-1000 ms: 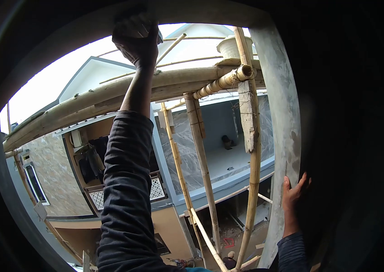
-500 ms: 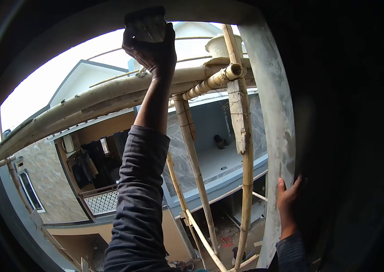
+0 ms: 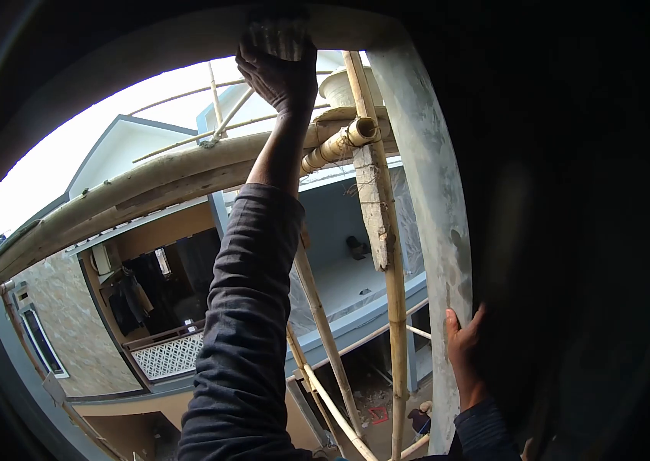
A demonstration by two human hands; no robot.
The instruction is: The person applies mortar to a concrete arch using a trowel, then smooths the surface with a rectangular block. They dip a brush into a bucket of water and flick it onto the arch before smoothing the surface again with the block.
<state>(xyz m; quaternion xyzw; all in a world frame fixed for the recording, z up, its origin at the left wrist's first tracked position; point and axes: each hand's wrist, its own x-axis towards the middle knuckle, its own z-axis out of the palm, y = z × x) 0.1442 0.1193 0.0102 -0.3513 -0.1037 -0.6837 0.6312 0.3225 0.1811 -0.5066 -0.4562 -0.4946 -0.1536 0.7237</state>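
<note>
Raised at the top of the opening, my left hand (image 3: 280, 77) grips a dark block-like tool with a pale, ridged face (image 3: 277, 38) against the underside of the upper frame (image 3: 344, 29). Shadow hides the tool's upper part. Lower right, my right hand (image 3: 465, 338) holds the edge of the grey plastered side post (image 3: 426, 177), its thumb on the lit face and its other fingers toward the dark side.
Outside, a thick horizontal pole (image 3: 179, 165) and upright bamboo poles (image 3: 396, 307) form scaffolding. A split board (image 3: 372, 207) hangs on one upright. Beyond stand a building with a white lattice railing (image 3: 167, 357) and, far below, a person (image 3: 420, 419).
The view has shifted, so the post and scaffolding appear farther left. My left hand, with the tool, has moved along the upper frame toward the post. My right hand remains on the post.
</note>
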